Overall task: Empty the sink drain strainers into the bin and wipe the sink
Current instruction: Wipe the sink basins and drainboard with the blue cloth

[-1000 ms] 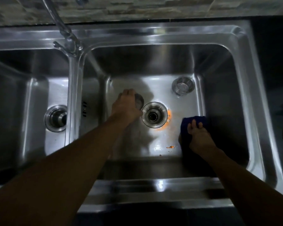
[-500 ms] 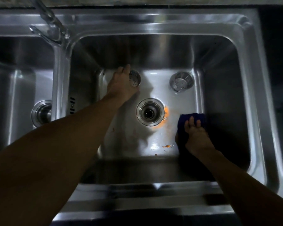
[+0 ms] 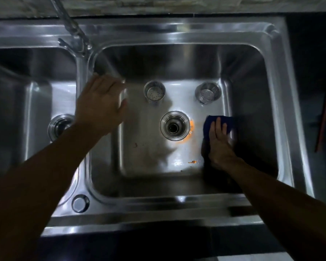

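**Two hands in a steel double sink, strainers out of the drains**

Seen from above, a stainless steel double-basin sink (image 3: 177,29) fills the view, and the right basin is the larger part of it. At its centre sits the round open drain hole (image 3: 174,127), with an orange smear of residue (image 3: 191,129) touching its rim at 3 o'clock. A small orange food scrap (image 3: 193,162) lies on the basin floor at 5 o'clock from the drain.

Two perforated steel basket strainers stand upright on the basin floor, well apart from each other. The nearer steel strainer (image 3: 154,92) is at 11 o'clock from the drain, and the far steel strainer (image 3: 208,92) is at 1 o'clock.

The left hand (image 3: 100,105) hovers at 9 o'clock from the drain, over the basin's left wall, fingers spread and released, grasping nothing. It is blurred. The right hand (image 3: 219,140) lies at 3 o'clock from the drain, pressing flat on a dark blue cloth (image 3: 211,122) that rests on the basin floor.

In the left basin a second round drain (image 3: 58,126) shows. A chrome tap (image 3: 72,31) rises at 11 o'clock, on the rim between the basins.
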The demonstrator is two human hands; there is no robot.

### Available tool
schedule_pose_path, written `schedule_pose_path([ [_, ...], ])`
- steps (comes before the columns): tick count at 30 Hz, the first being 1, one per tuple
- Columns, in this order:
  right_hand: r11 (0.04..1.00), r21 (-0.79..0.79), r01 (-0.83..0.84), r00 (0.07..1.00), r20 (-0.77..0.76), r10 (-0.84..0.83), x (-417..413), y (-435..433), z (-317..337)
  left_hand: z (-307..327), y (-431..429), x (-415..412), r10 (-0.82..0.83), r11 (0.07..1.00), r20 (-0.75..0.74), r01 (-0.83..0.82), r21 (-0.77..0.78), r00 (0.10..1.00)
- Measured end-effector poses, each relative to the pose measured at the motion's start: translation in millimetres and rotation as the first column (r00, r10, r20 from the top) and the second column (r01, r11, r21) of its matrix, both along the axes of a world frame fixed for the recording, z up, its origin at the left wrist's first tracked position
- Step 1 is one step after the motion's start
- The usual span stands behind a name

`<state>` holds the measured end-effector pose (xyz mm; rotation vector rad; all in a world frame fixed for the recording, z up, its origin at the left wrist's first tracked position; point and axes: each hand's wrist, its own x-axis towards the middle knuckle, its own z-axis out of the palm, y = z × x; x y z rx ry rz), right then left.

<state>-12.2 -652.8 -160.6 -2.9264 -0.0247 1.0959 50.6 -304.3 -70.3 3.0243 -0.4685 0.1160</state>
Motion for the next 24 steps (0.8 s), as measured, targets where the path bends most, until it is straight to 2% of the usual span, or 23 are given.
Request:
schedule_pose_path([
  [1,0.998,0.054,0.036,0.999,0.034,-0.038,2,5,0,1,14,-7,-0.029,0.999,-0.010,0.029,0.014,1.000],
  [3,0.986,0.150,0.069,0.993,0.085,-0.083,7,18,-2,-2,32,-21,-0.043,0.998,-0.055,0.040,-0.054,0.998],
  [6,0.964,0.266,-0.029,0.994,0.109,0.000,13,38,-12,-11,36,-37,-0.030,0.978,-0.070,0.015,-0.206,0.997],
  [9,0.967,0.188,-0.170,0.981,0.125,0.148,16,42,-25,-18,32,-37,0.042,0.958,-0.021,-0.046,-0.284,0.999],
  [11,0.954,0.146,-0.260,0.965,0.080,0.251,9,38,-29,-20,34,-36,0.066,0.945,-0.025,-0.071,-0.318,0.997],
  [13,0.918,0.166,-0.361,0.932,0.032,0.361,-4,31,-31,-21,33,-35,0.077,0.936,-0.024,-0.080,-0.343,0.997],
  [16,0.879,0.209,-0.428,0.898,-0.017,0.441,-14,34,-30,-20,33,-36,0.086,0.940,-0.020,-0.088,-0.328,0.996],
  [20,0.754,0.327,-0.570,0.812,0.088,0.577,-12,59,-34,-16,30,-35,0.129,0.924,-0.064,-0.143,-0.354,0.990],
  [22,0.749,0.259,-0.610,0.791,0.138,0.596,-13,89,-41,-14,29,-35,0.145,0.910,-0.084,-0.166,-0.379,0.986],
  [24,0.775,0.248,-0.581,0.814,0.204,0.544,-15,133,-49,-14,29,-36,0.151,0.902,-0.090,-0.175,-0.394,0.984],
])
